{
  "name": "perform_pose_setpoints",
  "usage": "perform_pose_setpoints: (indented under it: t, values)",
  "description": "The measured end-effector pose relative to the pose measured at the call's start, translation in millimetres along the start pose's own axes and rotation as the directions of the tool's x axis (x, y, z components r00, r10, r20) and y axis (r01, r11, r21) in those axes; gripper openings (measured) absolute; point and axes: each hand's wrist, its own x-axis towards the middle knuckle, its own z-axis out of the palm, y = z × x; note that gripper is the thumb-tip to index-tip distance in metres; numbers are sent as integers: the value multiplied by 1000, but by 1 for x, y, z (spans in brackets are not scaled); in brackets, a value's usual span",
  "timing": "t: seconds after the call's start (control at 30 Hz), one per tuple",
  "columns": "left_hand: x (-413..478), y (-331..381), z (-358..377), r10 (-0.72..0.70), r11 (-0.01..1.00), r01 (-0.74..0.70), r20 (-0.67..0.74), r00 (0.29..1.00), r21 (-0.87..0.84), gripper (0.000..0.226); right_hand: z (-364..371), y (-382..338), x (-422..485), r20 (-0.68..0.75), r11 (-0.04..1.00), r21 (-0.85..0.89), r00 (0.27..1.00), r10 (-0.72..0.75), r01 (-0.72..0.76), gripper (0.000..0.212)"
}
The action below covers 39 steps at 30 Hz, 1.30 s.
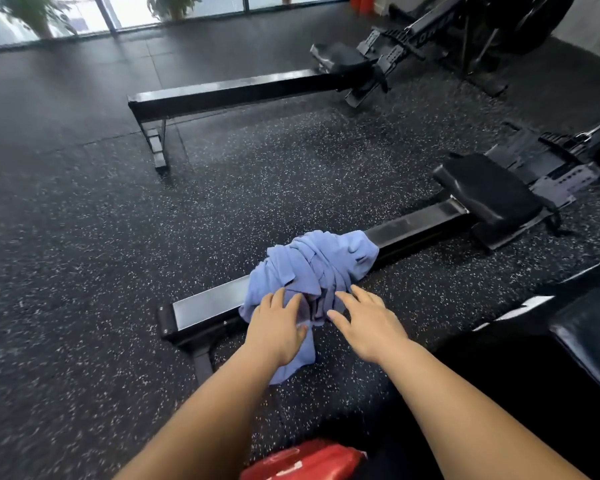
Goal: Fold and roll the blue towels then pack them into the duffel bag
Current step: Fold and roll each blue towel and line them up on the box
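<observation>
Hidden or unclear: a red thing (303, 460) at 6 o'clock was cut off by the bottom edge, and what it was could not be told; no opening or contents showed on it. A dark padded shape (589, 337) at 4 o'clock ran off the right edge.
Blur: the floor (66, 271) at 9 o'clock was smeared, its speckles stretched.
Towels: a crumpled heap of blue towels (312, 268) lay draped over the rail (208, 303) of the near rowing machine, just below the middle of the view; how many pieces made up the heap could not be told. One end hung off the near side of the rail toward the floor, partly behind the left wrist.
Left hand: the left hand (278, 327) lay palm down on the near edge of the heap at its 7 o'clock, fingers loosely spread, nothing pinched.
Right hand: the right hand (364, 323) sat at the heap's 5 o'clock, fingers spread, fingertips touching the cloth's edge.
Seat: the black seat (489, 192) stood on the same rail at 2 o'clock, well apart from the towels.
Far machine: a second rowing machine (239, 91) lay at 12 o'clock.
Plants: potted plants (35, 12) by the windows at 11 o'clock were blurred.
</observation>
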Motion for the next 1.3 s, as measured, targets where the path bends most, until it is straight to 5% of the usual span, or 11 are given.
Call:
perform_pose_setpoints:
  t: [0.67,0.9,1.0,1.17,1.3]
  values:
    - [107,-64,43,-86,959,113,115,990,-259,74,65,-10,97,125,993,-15,986,-113,116,62]
    - [107,-72,47,-97,908,76,-31,995,-411,75,65,-15,110,123,989,-4,981,-148,149,62]
    - [102,-70,38,-132,798,51,-92,987,-600,69,57,-20,111,88,985,50,982,-169,165,65]
    - [75,-48,6,-182,465,116,34,983,-878,56,35,-37,111,-5,963,230,990,-144,141,72]
    - [59,-35,-13,-171,256,80,37,985,-963,47,19,-48,108,-147,931,349,987,-61,110,48]
